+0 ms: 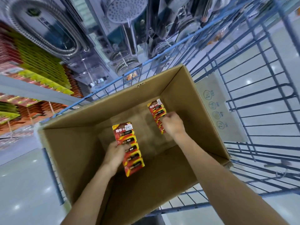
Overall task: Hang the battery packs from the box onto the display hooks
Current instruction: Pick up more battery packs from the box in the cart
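Observation:
Both my hands reach into an open cardboard box [186, 88]. My left hand [115, 153] grips a long red and yellow battery pack strip [129, 150] by its left edge, held above the box floor. At the box's far right, my right hand [172, 123] pinches a second red battery strip [156, 109] around its middle; the lower half of that strip is hidden behind the hand. Display hooks with red and green packs [43, 69] hang on the shelving at the upper left.
The box sits in a blue wire cart [259, 111] whose bars surround it on the right and far side. Shower heads and hoses in clear packaging [126, 15] hang ahead. A pale shelf edge [32, 90] crosses the left. Glossy floor lies at the lower left.

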The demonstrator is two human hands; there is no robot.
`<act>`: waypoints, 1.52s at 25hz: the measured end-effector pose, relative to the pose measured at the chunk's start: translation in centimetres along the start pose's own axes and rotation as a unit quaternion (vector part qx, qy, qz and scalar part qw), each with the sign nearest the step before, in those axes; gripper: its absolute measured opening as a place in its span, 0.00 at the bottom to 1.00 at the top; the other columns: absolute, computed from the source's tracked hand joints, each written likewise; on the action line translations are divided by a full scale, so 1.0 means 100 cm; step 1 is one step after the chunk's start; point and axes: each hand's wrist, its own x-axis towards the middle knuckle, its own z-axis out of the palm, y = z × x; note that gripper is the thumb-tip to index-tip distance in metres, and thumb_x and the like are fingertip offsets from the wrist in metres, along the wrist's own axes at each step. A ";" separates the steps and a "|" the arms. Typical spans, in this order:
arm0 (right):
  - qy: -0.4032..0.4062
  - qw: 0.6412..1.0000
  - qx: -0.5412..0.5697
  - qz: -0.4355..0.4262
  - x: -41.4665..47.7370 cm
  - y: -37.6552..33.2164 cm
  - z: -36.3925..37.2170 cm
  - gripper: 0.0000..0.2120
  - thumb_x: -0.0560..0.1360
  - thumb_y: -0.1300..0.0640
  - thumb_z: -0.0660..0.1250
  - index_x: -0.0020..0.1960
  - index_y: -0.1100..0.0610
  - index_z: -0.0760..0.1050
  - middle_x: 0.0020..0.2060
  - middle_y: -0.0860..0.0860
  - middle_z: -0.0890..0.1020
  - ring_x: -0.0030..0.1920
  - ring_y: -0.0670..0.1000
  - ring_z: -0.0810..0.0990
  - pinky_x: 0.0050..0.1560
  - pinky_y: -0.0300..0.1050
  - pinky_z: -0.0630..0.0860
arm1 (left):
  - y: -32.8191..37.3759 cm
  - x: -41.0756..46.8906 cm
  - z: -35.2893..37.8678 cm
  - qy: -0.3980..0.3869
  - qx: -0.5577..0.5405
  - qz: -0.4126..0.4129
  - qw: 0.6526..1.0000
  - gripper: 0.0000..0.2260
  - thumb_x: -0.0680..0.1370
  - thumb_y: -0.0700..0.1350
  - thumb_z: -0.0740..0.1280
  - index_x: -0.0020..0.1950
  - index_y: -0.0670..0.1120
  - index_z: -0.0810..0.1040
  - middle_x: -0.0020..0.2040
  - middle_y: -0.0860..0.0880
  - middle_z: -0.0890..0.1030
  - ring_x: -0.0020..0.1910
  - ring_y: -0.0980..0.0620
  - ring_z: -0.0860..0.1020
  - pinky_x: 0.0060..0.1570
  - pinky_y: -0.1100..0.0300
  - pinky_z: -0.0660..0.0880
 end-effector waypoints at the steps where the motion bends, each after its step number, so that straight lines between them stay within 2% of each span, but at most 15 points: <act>1: -0.010 0.999 -0.045 0.002 0.019 0.002 0.011 0.13 0.82 0.56 0.62 0.63 0.60 0.77 0.60 0.59 0.82 0.61 0.61 0.79 0.62 0.52 0.76 | 0.004 -0.009 -0.004 -0.006 -0.022 -0.001 1.000 0.07 0.83 0.43 0.68 0.59 0.51 0.81 0.53 0.48 0.87 0.53 0.46 0.86 0.62 0.45 0.78; 4: -0.019 0.993 -0.118 0.024 0.069 0.015 0.038 0.16 0.84 0.54 0.60 0.67 0.62 0.76 0.66 0.61 0.78 0.67 0.62 0.76 0.64 0.50 0.72 | 0.005 -0.030 -0.013 -0.011 -0.095 0.004 0.995 0.11 0.82 0.42 0.69 0.65 0.50 0.78 0.56 0.46 0.87 0.54 0.45 0.86 0.61 0.41 0.79; 5: -0.025 0.991 -0.132 0.025 0.084 0.021 0.045 0.19 0.84 0.53 0.60 0.70 0.63 0.73 0.70 0.61 0.75 0.70 0.62 0.73 0.67 0.49 0.69 | 0.002 -0.033 -0.016 -0.010 -0.102 0.010 0.995 0.13 0.82 0.42 0.69 0.67 0.51 0.77 0.57 0.47 0.86 0.55 0.45 0.86 0.61 0.40 0.79; 7: -0.011 0.990 -0.134 0.037 0.115 0.037 0.063 0.30 0.82 0.48 0.63 0.79 0.61 0.61 0.76 0.61 0.67 0.75 0.63 0.66 0.74 0.52 0.63 | -0.002 -0.037 -0.022 -0.010 -0.117 0.020 0.993 0.15 0.81 0.43 0.70 0.67 0.53 0.77 0.57 0.48 0.87 0.54 0.45 0.87 0.58 0.40 0.80; 8: 0.003 0.988 -0.144 0.048 0.126 0.044 0.072 0.37 0.81 0.45 0.65 0.82 0.60 0.55 0.78 0.60 0.63 0.77 0.64 0.63 0.76 0.55 0.61 | -0.002 -0.039 -0.024 -0.004 -0.130 0.027 0.991 0.15 0.81 0.42 0.70 0.67 0.53 0.78 0.56 0.48 0.87 0.53 0.45 0.87 0.55 0.42 0.81; 10: 0.038 0.980 -0.189 0.042 0.139 0.058 0.093 0.42 0.79 0.44 0.67 0.82 0.60 0.49 0.79 0.61 0.58 0.77 0.65 0.60 0.76 0.58 0.61 | -0.005 -0.037 -0.028 0.020 -0.154 0.037 0.987 0.15 0.80 0.41 0.70 0.66 0.54 0.78 0.55 0.49 0.87 0.51 0.46 0.87 0.50 0.45 0.82; 12: 0.095 0.968 -0.231 0.027 0.141 0.067 0.110 0.42 0.78 0.46 0.69 0.80 0.62 0.51 0.77 0.62 0.60 0.75 0.63 0.63 0.73 0.55 0.63 | -0.011 -0.032 -0.031 0.047 -0.160 0.043 0.985 0.16 0.81 0.41 0.69 0.66 0.55 0.78 0.55 0.49 0.87 0.51 0.46 0.87 0.50 0.45 0.81; 15: 0.135 0.971 -0.190 0.047 0.131 0.072 0.123 0.44 0.72 0.44 0.75 0.77 0.62 0.57 0.73 0.61 0.66 0.72 0.61 0.68 0.70 0.52 0.67 | -0.015 -0.029 -0.031 0.070 -0.168 0.041 0.982 0.15 0.81 0.41 0.70 0.65 0.56 0.79 0.55 0.49 0.87 0.51 0.46 0.87 0.52 0.42 0.81; 20: 0.088 0.994 -0.009 0.064 0.109 0.081 0.123 0.37 0.70 0.55 0.80 0.72 0.59 0.64 0.67 0.59 0.73 0.67 0.62 0.75 0.65 0.53 0.73 | -0.009 -0.039 -0.028 0.071 -0.154 0.039 0.985 0.12 0.80 0.43 0.70 0.63 0.55 0.79 0.51 0.50 0.87 0.48 0.49 0.88 0.47 0.48 0.82; 23: 0.023 0.997 0.038 0.071 0.078 0.062 0.099 0.31 0.71 0.56 0.79 0.67 0.55 0.66 0.61 0.55 0.78 0.65 0.59 0.77 0.62 0.51 0.72 | 0.002 -0.056 -0.031 0.055 -0.141 0.056 0.987 0.09 0.81 0.43 0.69 0.61 0.52 0.81 0.50 0.49 0.88 0.48 0.48 0.88 0.50 0.47 0.82; 26: -0.046 0.990 0.115 0.074 0.026 0.037 0.065 0.28 0.69 0.55 0.81 0.62 0.51 0.68 0.56 0.51 0.81 0.57 0.54 0.81 0.56 0.50 0.78 | 0.016 -0.085 -0.039 0.049 -0.140 0.073 0.986 0.07 0.82 0.43 0.69 0.59 0.52 0.81 0.48 0.50 0.88 0.47 0.49 0.88 0.47 0.52 0.81; 28: -0.093 0.979 0.176 0.036 -0.018 0.019 0.041 0.31 0.67 0.56 0.83 0.64 0.50 0.71 0.53 0.50 0.83 0.52 0.53 0.85 0.50 0.51 0.81 | 0.024 -0.109 -0.046 0.046 -0.151 0.085 0.984 0.07 0.81 0.44 0.70 0.59 0.51 0.81 0.48 0.51 0.88 0.46 0.50 0.88 0.44 0.54 0.81; 31: -0.132 0.961 0.242 -0.027 -0.087 -0.004 0.010 0.34 0.66 0.53 0.83 0.67 0.47 0.71 0.56 0.51 0.85 0.53 0.53 0.87 0.57 0.56 0.83 | 0.036 -0.150 -0.063 0.042 -0.183 0.101 0.977 0.10 0.79 0.46 0.71 0.60 0.52 0.81 0.50 0.49 0.89 0.46 0.48 0.88 0.43 0.53 0.83; 36: -0.165 0.931 0.308 -0.107 -0.188 -0.040 -0.007 0.22 0.77 0.52 0.74 0.69 0.48 0.72 0.58 0.52 0.86 0.57 0.56 0.86 0.60 0.59 0.82 | 0.050 -0.212 -0.106 0.020 -0.217 0.163 0.962 0.14 0.77 0.50 0.71 0.61 0.50 0.82 0.50 0.48 0.89 0.46 0.46 0.88 0.36 0.55 0.84; 38: -0.173 0.914 0.341 -0.134 -0.224 -0.057 -0.001 0.17 0.80 0.53 0.69 0.68 0.51 0.74 0.59 0.56 0.85 0.58 0.58 0.85 0.57 0.57 0.83 | 0.049 -0.231 -0.130 0.013 -0.221 0.194 0.956 0.15 0.77 0.50 0.71 0.63 0.49 0.82 0.52 0.46 0.88 0.47 0.45 0.88 0.42 0.52 0.84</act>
